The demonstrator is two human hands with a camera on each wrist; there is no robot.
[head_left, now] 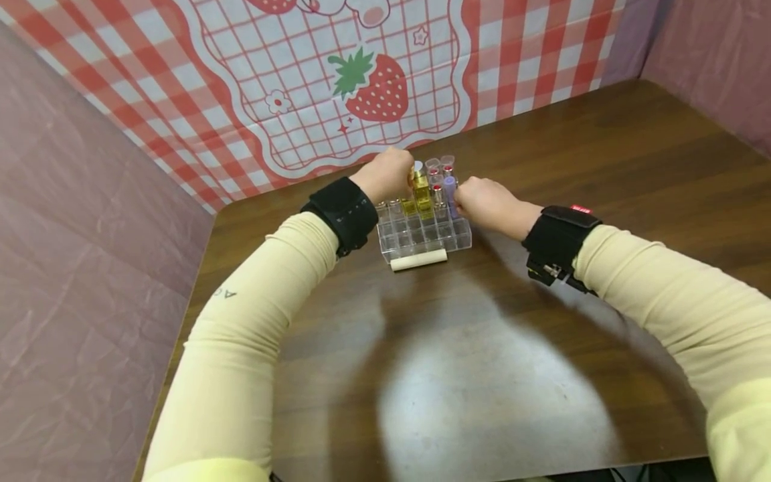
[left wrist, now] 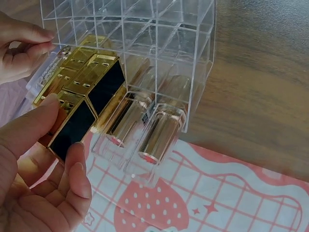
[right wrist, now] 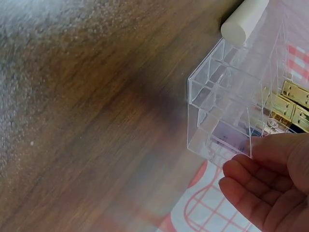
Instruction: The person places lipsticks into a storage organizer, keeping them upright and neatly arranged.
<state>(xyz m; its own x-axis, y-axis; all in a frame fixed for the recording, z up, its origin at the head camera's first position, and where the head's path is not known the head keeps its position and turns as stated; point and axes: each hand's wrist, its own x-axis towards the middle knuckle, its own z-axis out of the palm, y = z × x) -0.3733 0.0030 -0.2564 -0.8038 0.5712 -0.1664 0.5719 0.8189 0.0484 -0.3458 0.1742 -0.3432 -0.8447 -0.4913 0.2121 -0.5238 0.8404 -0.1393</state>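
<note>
A clear lipstick organizer (head_left: 391, 244) with a grid of compartments stands on the table. My left hand (head_left: 388, 175) is over its back left part. In the left wrist view, its thumb and fingers pinch a gold-and-black lipstick (left wrist: 72, 128) beside other gold-and-black lipsticks (left wrist: 104, 82) in the back slots. My right hand (head_left: 484, 204) is at the organizer's right side, thumb and curled fingers gripping its edge in the right wrist view, close to a purple tube (head_left: 449, 191). Clear-cased lipsticks (left wrist: 161, 135) with red tips stand in neighbouring slots.
A cream-coloured cylinder (head_left: 418, 260) lies along the organizer's front. Behind rises a red-and-white checked cloth (head_left: 512, 53) with a strawberry print. Pink cloth (head_left: 72, 268) hangs at the left. The brown wooden table (head_left: 602, 161) extends to both sides.
</note>
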